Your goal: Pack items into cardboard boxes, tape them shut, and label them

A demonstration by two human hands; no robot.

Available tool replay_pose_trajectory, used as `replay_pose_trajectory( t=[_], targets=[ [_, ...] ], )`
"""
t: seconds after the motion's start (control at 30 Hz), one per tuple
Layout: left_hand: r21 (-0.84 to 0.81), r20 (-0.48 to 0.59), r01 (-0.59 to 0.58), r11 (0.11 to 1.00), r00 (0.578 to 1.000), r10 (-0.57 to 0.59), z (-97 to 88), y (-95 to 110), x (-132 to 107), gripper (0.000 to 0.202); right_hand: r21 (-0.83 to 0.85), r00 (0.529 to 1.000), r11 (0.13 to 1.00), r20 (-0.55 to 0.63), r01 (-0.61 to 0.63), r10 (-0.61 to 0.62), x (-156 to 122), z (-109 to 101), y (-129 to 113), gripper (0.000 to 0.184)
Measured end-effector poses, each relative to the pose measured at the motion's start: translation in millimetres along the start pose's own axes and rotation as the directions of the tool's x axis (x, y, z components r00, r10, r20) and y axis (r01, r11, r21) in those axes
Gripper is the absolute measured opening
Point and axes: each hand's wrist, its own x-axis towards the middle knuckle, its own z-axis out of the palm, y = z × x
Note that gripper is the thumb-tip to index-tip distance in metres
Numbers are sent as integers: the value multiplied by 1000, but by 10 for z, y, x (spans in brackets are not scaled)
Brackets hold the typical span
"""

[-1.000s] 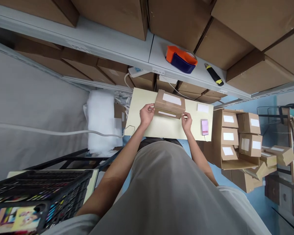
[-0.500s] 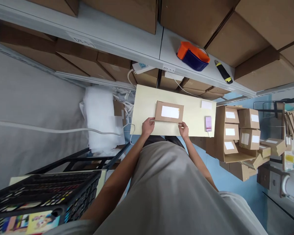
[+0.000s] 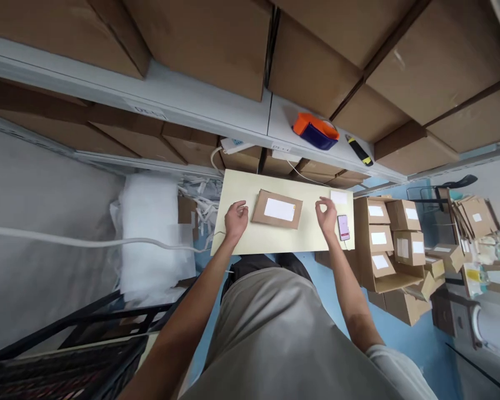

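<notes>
A flat brown cardboard box [image 3: 257,214] with a white label [image 3: 279,210] on top lies slightly turned on the pale yellow board [image 3: 266,244]. Left of it, my left hand [image 3: 236,221] hovers with loosely bent fingers apart and nothing in them. On the other side, my right hand [image 3: 326,218] is away from the box, thumb and forefinger curled together in a ring; whether anything tiny is between the tips I cannot make out. Close to that hand lie a white paper slip [image 3: 339,197] and a phone [image 3: 343,228] with a lit pink screen and a cable.
Above the board, a grey shelf [image 3: 208,116] carries large cartons, an orange and blue tape dispenser [image 3: 315,131] and a box cutter [image 3: 359,150]. Labelled small boxes [image 3: 378,238] sit in an open carton at right. White wrapping [image 3: 150,233] and a cable [image 3: 87,239] are at left.
Both hands have let go of the box's near edge and moved apart, the left outward, the right toward the slip and phone. The whole view has shifted.
</notes>
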Motion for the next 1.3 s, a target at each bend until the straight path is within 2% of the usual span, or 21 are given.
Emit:
replay_pose_trajectory(
  t=[0.07, 0.17, 0.23, 0.33, 0.43, 0.57, 0.67, 0.73, 0.8, 0.87, 0.93, 1.0, 1.07, 1.13, 1.23, 1.3],
  targets=[
    [-100, -43, -67, 993, 997, 63, 9, 268, 26, 25, -18, 971, 975, -96, 220, -220, 502, -245, -289, 16],
    [-212, -106, -197, 957, 978, 178, 48, 725, 11, 24, -72, 879, 891, -142, 448, -454, 1259, -450, -754, 19],
    [-259, -133, -278, 925, 959, 251, 73, 1000, -40, 26, -117, 833, 837, -94, 534, -544, 1689, -429, -992, 24],
    [-291, -163, -355, 889, 934, 319, 129, 1281, -186, 28, -193, 829, 808, 60, 556, -556, 2141, -211, -1146, 38],
    [-296, -195, -378, 877, 923, 332, 269, 1368, -396, 29, -235, 822, 787, 155, 570, -549, 2392, 31, -1112, 46],
    [-331, -195, -336, 882, 939, 284, 615, 1225, -751, 27, -165, 737, 719, 169, 676, -654, 2467, 111, -984, 56],
    [-337, -170, -278, 899, 958, 232, 897, 991, -1118, 27, -13, 720, 729, 172, 684, -672, 2141, 43, -795, 61],
    [-330, -182, -265, 906, 960, 214, 1055, 815, -1412, 29, 206, 730, 758, 206, 618, -651, 1663, -23, -581, 59],
    [-333, -208, -244, 911, 961, 181, 1195, 649, -1715, 31, 434, 740, 775, 294, 460, -604, 1030, -95, -313, 56],
    [-346, -219, -197, 917, 968, 126, 1334, 500, -1991, 32, 573, 741, 785, 417, 235, -527, 368, -156, -29, 54],
    [-359, -208, -147, 922, 975, 74, 1481, 366, -2216, 33, 602, 728, 798, 538, 22, -425, -194, -188, 239, 52],
    [-369, -207, -113, 923, 978, 37, 1627, 248, -2381, 32, 581, 714, 805, 612, -116, -339, -588, -195, 468, 54],
    [-360, -227, -92, 928, 974, 8, 1746, 153, -2494, 31, 556, 702, 810, 653, -190, -283, -821, -196, 642, 55],
    [-323, -235, -78, 943, 972, 0, 1808, 88, -2566, 30, 541, 697, 812, 669, -219, -258, -938, -213, 757, 55],
    [-262, -202, -90, 961, 979, 37, 1780, 48, -2622, 34, 542, 683, 807, 683, -235, -260, -987, -282, 838, 55],
    [-246, -164, -127, 961, 983, 87, 1711, 51, -2639, 38, 550, 648, 796, 708, -254, -282, -968, -346, 854, 57]
  ],
)
